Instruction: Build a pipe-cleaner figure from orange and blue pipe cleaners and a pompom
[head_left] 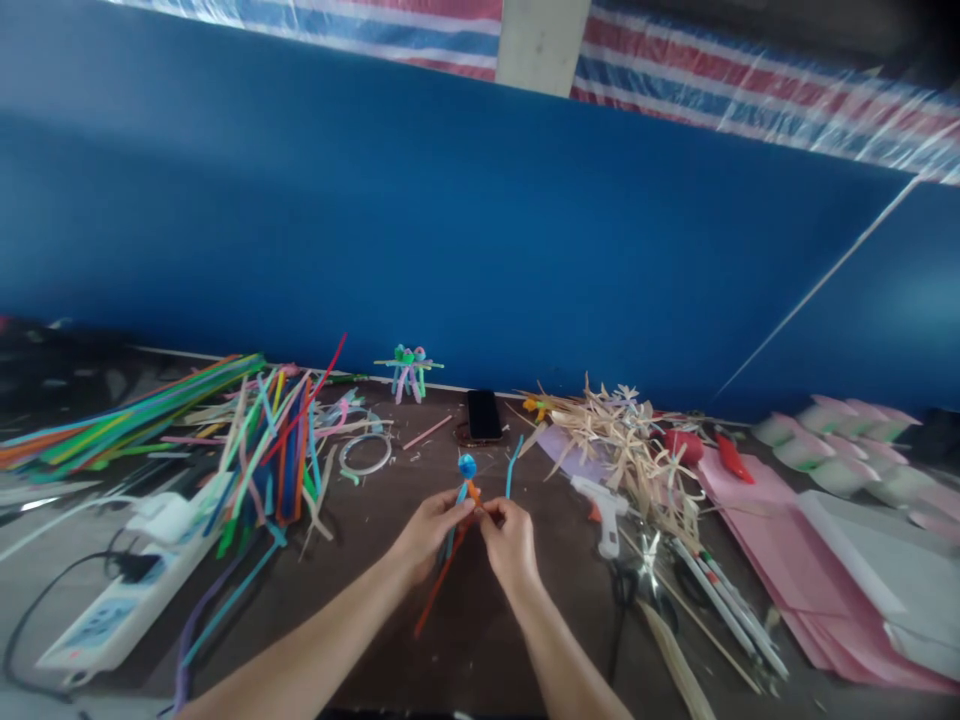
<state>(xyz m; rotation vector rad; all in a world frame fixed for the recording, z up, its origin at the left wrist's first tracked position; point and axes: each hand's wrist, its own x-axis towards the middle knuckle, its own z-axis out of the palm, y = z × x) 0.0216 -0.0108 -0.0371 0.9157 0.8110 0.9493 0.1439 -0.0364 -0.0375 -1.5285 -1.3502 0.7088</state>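
Between my two hands is a small pipe cleaner figure (467,467) with a round blue head and an orange strand wound below it. My left hand (433,527) is closed around the figure's blue lower part. With thumb and fingers, my right hand (510,535) pinches the orange pipe cleaner (441,584), whose loose length hangs down toward the front. The exact grip of the fingertips is partly hidden. Just beyond my right hand lies a bent light-blue pipe cleaner (514,465).
Loose coloured pipe cleaners (281,440) and a power strip (135,590) lie left. Finished figures (409,372) and a phone (484,415) are at the back. Right are a glue gun (604,512), scissors (647,575), dried strips (622,440) and pink sheets (787,560).
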